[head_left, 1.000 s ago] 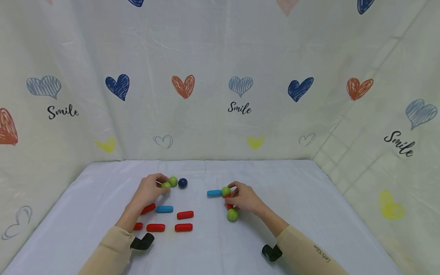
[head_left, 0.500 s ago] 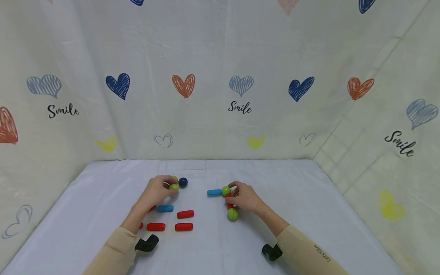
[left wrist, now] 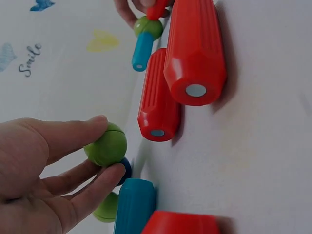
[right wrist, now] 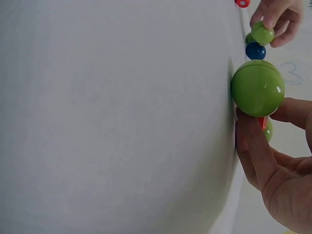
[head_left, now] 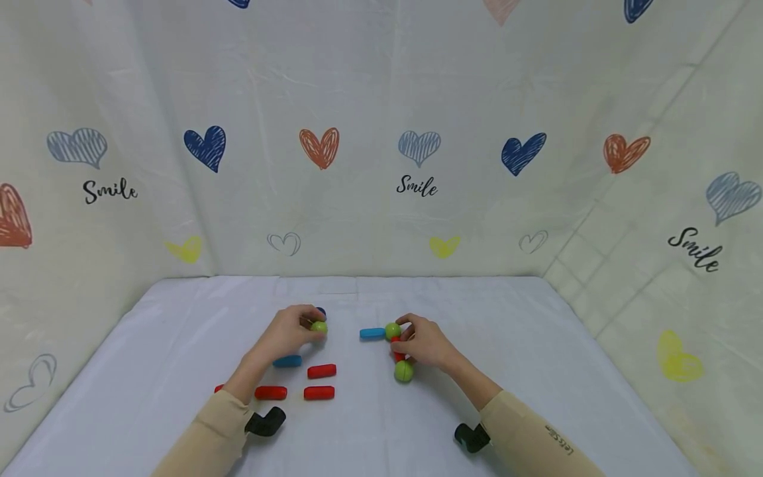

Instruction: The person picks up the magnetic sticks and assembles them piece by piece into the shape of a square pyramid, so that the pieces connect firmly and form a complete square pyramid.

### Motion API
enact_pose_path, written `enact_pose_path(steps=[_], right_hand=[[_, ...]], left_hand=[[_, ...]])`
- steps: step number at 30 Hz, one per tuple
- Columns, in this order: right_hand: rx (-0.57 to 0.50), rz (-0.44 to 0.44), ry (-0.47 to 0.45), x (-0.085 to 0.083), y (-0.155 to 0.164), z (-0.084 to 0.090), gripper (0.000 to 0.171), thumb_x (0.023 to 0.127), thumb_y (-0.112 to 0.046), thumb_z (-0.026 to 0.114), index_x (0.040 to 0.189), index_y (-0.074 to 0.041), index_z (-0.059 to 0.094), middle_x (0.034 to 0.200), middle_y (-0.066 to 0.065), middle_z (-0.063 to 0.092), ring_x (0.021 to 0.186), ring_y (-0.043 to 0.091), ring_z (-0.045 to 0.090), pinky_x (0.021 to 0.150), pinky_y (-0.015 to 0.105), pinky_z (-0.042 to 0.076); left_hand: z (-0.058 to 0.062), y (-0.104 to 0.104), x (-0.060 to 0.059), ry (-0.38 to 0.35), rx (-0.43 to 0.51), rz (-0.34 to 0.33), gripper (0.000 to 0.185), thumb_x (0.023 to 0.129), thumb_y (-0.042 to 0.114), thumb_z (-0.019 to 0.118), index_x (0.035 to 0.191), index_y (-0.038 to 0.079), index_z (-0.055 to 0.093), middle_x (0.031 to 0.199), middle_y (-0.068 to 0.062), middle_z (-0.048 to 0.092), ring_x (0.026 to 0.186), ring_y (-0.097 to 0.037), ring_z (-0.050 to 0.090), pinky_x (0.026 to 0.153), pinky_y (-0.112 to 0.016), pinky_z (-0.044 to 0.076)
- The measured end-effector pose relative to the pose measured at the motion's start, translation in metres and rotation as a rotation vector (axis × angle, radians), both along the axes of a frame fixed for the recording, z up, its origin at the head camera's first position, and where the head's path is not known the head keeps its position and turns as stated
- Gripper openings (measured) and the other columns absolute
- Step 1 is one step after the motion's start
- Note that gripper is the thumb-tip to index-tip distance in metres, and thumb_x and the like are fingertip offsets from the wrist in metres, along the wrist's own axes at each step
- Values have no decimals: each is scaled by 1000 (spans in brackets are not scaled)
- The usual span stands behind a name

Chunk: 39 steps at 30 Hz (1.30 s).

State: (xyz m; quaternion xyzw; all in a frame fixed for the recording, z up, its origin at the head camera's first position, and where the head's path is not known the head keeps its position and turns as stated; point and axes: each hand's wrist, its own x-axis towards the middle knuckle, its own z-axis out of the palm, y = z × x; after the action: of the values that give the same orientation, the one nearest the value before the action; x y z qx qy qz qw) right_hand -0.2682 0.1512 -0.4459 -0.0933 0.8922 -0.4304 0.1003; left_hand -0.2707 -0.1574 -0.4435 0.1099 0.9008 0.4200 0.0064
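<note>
Desk (head_left: 149, 371): covered in a white cloth, with heart-and-"Smile" printed fabric hung behind and at both sides.
Red rods: one red rod (head_left: 271, 393) lies at the near left, a second red rod (head_left: 318, 393) just right of it, and a third red rod (head_left: 322, 371) slightly farther back; all lie flat on the cloth.
Blue rod (head_left: 288, 361): lies flat under the left wrist, partly hidden by it.
Left hand (head_left: 288, 333): fingers and thumb curled, pinching a small green ball (head_left: 318, 326) lifted just above the cloth; the left wrist view shows the thumb and fingertips on opposite sides of it.
Dark blue ball (head_left: 321, 311): on the cloth just behind the left hand, mostly hidden; another green ball (left wrist: 107, 207) sits beside it.
Light blue rod (head_left: 372, 333): lies flat at the middle, its right end touching the upper green ball (head_left: 392, 330).
Right hand (head_left: 422, 344): fingers curled around the joined piece, pinching the upper green ball; a short red rod (head_left: 397, 356) runs from that ball toward the lower green ball (head_left: 403, 371), which rests on the cloth.
</note>
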Motion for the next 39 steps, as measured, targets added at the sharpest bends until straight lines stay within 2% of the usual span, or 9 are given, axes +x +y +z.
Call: enact_pose_path(steps=[12, 29, 39], right_hand=[[4, -4, -3, 1, 0, 2, 48, 91, -13, 78, 132, 0, 57, 93, 7, 63, 71, 18, 63, 64, 33, 59], [-10, 1, 3, 2, 1, 2, 48, 90, -13, 79, 131, 1, 57, 92, 7, 63, 70, 18, 63, 64, 33, 59], [7, -5, 0, 1, 0, 2, 47, 90, -14, 79, 131, -1, 58, 92, 7, 63, 71, 18, 63, 64, 32, 59]], left_hand=[[2, 18, -4, 14, 26, -100, 27, 87, 7, 82, 113, 5, 73, 99, 1, 68, 90, -19, 63, 83, -35, 56], [4, 45, -7, -25, 34, -114, 27, 86, 6, 83, 110, 8, 71, 101, 2, 67, 94, -20, 63, 84, -37, 57], [1, 54, -10, -35, 33, -163, 27, 87, 7, 82, 111, 7, 71, 100, 0, 69, 94, -20, 64, 86, -38, 57]])
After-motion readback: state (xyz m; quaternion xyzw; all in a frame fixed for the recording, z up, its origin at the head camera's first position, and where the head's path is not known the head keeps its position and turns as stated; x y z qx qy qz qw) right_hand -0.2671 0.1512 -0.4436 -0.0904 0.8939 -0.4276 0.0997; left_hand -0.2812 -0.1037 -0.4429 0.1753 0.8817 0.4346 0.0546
